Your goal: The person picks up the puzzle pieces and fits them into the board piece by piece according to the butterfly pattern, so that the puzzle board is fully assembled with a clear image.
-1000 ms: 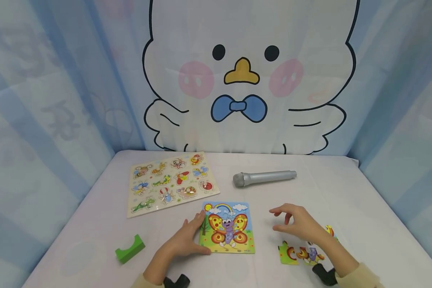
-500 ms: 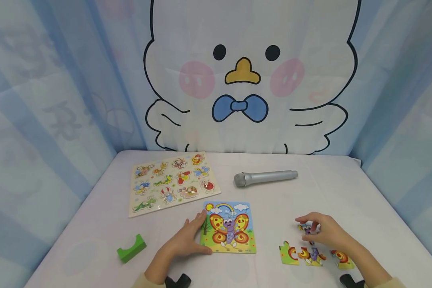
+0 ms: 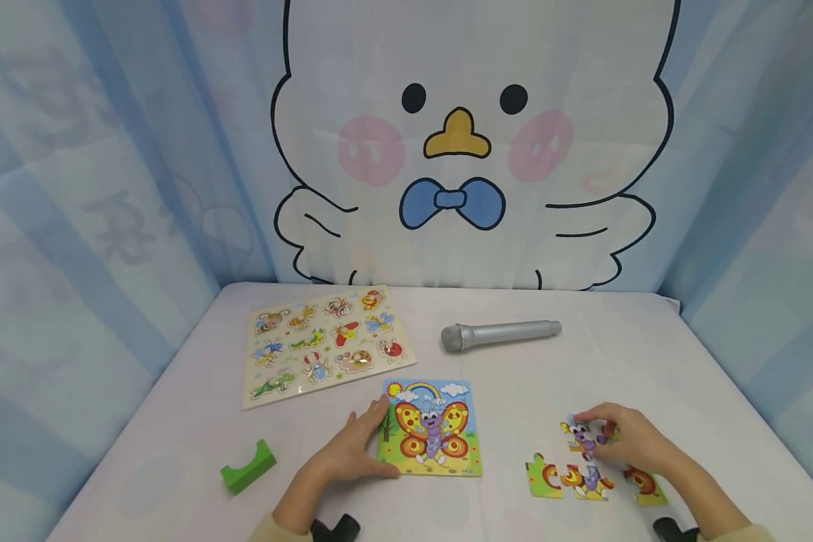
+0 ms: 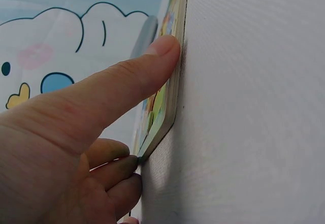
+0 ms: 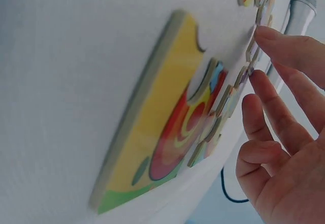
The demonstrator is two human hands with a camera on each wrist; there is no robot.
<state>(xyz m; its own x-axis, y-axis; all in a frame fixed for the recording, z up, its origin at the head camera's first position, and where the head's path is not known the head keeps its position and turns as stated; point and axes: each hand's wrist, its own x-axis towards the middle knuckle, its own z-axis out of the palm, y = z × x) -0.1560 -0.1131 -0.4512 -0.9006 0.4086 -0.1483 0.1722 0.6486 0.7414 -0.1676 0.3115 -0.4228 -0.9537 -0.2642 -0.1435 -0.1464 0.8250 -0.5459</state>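
A square butterfly puzzle board (image 3: 430, 429) lies flat near the table's middle. My left hand (image 3: 345, 452) rests at its left side, thumb on the lower edge and fingertips at the left edge; the left wrist view shows the thumb (image 4: 162, 46) pressing that edge. To the right, my right hand (image 3: 633, 440) pinches a small jigsaw piece (image 5: 252, 51) between thumb and fingertip, partly hidden by the hand. Beside it lies a piece with the butterfly's purple head (image 3: 580, 433). Nearer lie a green-and-red corner piece (image 3: 543, 482), a purple-body piece (image 3: 591, 485) and an orange-swirl corner piece (image 3: 645, 488).
A wooden insect puzzle board (image 3: 325, 346) lies at the back left. Behind the butterfly board is a silver toy microphone (image 3: 501, 335). A green arched block (image 3: 248, 467) sits at the left. Printed curtains (image 3: 583, 150) stand around the table (image 3: 142, 452).
My right hand has moved right and down from above the table to the loose jigsaw pieces, then slightly further right, uncovering the butterfly-head piece. My left hand stays at the board.
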